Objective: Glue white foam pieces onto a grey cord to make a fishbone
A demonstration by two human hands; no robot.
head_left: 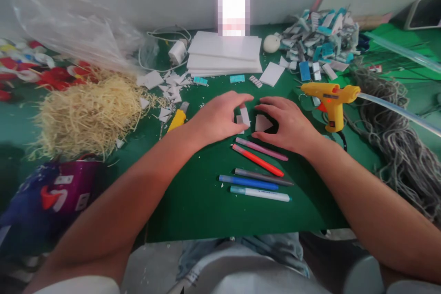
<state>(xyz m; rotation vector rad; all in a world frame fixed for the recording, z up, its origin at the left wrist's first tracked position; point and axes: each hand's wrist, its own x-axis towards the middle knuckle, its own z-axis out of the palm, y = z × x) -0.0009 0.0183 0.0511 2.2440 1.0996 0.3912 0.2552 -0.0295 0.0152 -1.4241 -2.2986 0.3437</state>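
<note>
Above the green table, my left hand (220, 117) has its thumb and index finger round a small white piece (245, 116), which it grips. A second pale piece shows just beneath it. To the right, my right hand (284, 121) is curved with fingers and thumb apart, around a white angular piece (262, 123) that appears to lie on the table. Below the hands lie a pink marker (262, 149), a red marker (258, 161), a grey marker (263, 177), a blue marker (248, 182) and a white marker (261, 193).
A yellow glue gun (332, 101) stands right of my right hand; a yellow cutter (177, 119) lies by my left forearm. Behind are white boards (223, 55) and a pile of small pieces (320, 39). Straw (89, 117) sits left, grey yarn (389, 133) right.
</note>
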